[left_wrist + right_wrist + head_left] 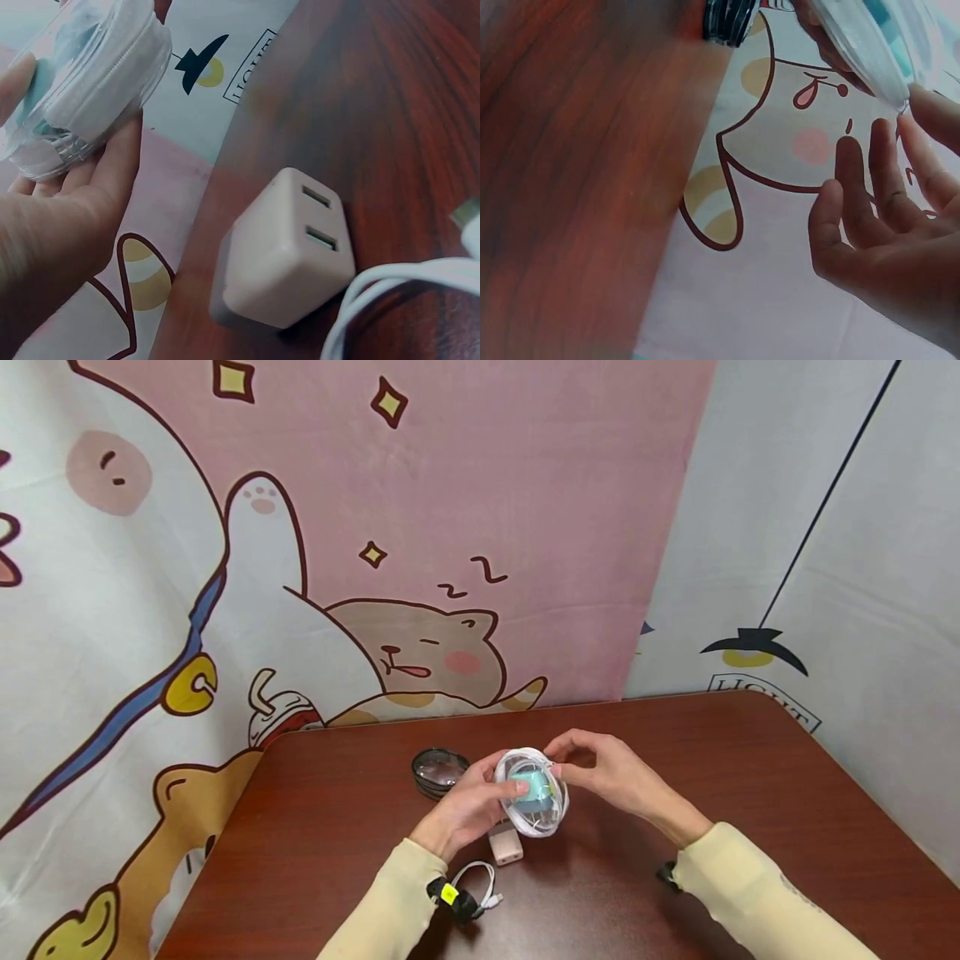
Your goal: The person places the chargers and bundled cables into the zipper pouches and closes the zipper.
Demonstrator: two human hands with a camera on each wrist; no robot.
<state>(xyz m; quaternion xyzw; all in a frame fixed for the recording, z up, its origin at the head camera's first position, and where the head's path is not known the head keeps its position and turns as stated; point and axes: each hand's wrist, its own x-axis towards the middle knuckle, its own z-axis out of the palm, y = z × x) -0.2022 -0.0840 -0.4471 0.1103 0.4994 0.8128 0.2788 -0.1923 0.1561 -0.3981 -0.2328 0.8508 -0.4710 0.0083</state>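
My left hand (471, 800) grips a clear round zip pouch (537, 828) with white trim, raised over the table. Through its transparent side show a light teal item (534, 785) and some white parts. In the left wrist view the thumb lies on the pouch's face and the fingers wrap behind it. At the pouch's upper right edge, the thumb and index finger of my right hand (611, 770) pinch the small zipper pull (903, 109). The other right fingers stand apart, loosely bent.
Below the pouch a pale pink two-port USB charger (289, 251) lies on the dark wooden table (360, 860). Near the left wrist is a white USB cable (491, 887). A black-edged clear round case (437, 770) sits behind the left hand. A cartoon-printed cloth (525, 485) hangs behind.
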